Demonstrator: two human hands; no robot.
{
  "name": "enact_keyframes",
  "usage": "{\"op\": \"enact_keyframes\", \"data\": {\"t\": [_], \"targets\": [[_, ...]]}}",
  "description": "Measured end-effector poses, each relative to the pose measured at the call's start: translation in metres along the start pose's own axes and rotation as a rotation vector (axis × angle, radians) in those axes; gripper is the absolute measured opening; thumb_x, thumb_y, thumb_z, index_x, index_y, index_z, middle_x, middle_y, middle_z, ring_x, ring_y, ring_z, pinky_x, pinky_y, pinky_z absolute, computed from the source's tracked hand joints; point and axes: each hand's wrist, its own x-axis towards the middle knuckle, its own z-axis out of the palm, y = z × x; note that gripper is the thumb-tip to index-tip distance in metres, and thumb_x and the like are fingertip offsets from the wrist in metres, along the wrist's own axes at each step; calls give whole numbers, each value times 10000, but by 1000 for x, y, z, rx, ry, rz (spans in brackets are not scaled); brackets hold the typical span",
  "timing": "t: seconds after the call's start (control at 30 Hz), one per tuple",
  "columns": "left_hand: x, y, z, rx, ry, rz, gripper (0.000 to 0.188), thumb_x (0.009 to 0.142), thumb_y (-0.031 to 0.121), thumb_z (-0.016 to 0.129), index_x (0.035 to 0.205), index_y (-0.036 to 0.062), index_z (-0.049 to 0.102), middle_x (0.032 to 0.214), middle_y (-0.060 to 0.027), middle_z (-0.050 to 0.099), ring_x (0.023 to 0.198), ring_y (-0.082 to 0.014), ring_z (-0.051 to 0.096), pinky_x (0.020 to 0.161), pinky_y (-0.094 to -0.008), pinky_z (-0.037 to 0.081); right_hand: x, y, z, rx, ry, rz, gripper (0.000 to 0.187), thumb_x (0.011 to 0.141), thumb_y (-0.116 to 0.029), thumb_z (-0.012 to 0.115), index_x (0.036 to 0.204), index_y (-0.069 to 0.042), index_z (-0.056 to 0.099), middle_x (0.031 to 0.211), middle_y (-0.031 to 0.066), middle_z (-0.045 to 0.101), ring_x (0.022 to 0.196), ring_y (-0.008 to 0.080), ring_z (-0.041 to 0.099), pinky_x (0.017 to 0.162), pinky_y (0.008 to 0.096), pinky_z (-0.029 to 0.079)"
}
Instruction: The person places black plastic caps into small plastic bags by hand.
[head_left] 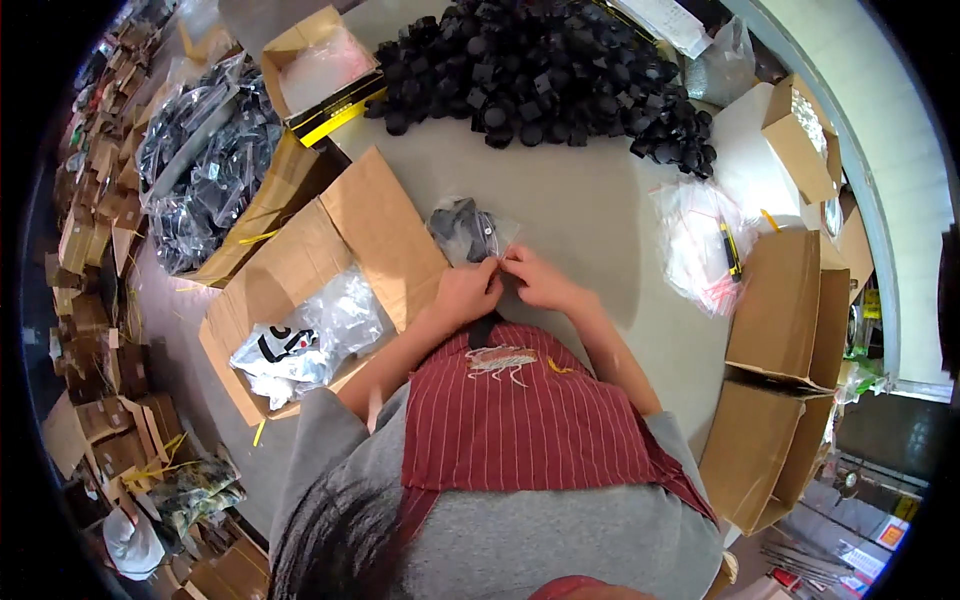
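Note:
A clear plastic bag [468, 232] with dark pieces inside lies on the grey table [590, 215] just beyond my fingers. My left hand [468, 293] has its fingers closed at the bag's near edge. On the other side of that edge, my right hand [538, 280] pinches the plastic, its fingertips close to those of the left. Both forearms rest near the red striped apron [520, 420]. What exactly the dark pieces are cannot be made out through the plastic.
A large heap of black plastic parts [540, 75] covers the table's far side. Flat clear bags [695, 240] with a yellow-black cutter [731, 250] lie right. An open carton [290, 270] holds crumpled plastic at left; filled bags [210, 160] stand beyond. Brown cartons [775, 310] line the right edge.

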Motion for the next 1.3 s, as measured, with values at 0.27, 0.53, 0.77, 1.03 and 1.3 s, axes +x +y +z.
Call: {"op": "enact_keyframes", "data": {"t": [0.27, 0.53, 0.77, 1.03, 1.3], "targets": [[-5, -7, -14, 59, -17, 14, 175, 849, 230, 624, 936, 86, 576, 688, -146, 643, 623, -348, 642, 535, -482, 499, 4, -29, -21, -477, 228, 53, 489, 875, -99, 579, 1354, -196, 550, 976, 61, 587, 795, 273, 634, 664, 382, 526], [-10, 6, -18, -2, 26, -190, 262, 914, 337, 626, 933, 83, 560, 739, -145, 662, 666, -372, 649, 564, -493, 503, 10, -9, 16, -760, 288, -2, 610, 824, -178, 640, 1413, -185, 482, 914, 61, 620, 699, 261, 659, 581, 383, 528], [-16, 8, -14, 73, 136, -34, 212, 900, 295, 634, 936, 98, 562, 750, -129, 653, 661, -342, 648, 549, -461, 510, 5, -4, 27, -570, 355, -213, 254, 866, -198, 632, 1091, -81, 623, 836, 109, 653, 675, 294, 656, 570, 366, 522], [-15, 1, -9, 0, 186, 15, 144, 887, 207, 630, 943, 89, 569, 741, -143, 643, 679, -340, 647, 576, -447, 509, 39, -12, 10, 515, 151, 552, 288, 933, -297, 634, 850, -27, 684, 631, 55, 633, 445, 129, 548, 411, 294, 412], [-14, 2, -4, -69, 225, 8, 122, 884, 168, 643, 914, 73, 574, 753, -154, 633, 667, -352, 635, 568, -455, 491, 33, -14, 27, 756, 373, 465, 210, 878, -211, 684, 798, -17, 681, 602, 15, 581, 425, 86, 460, 384, 264, 329]]}}
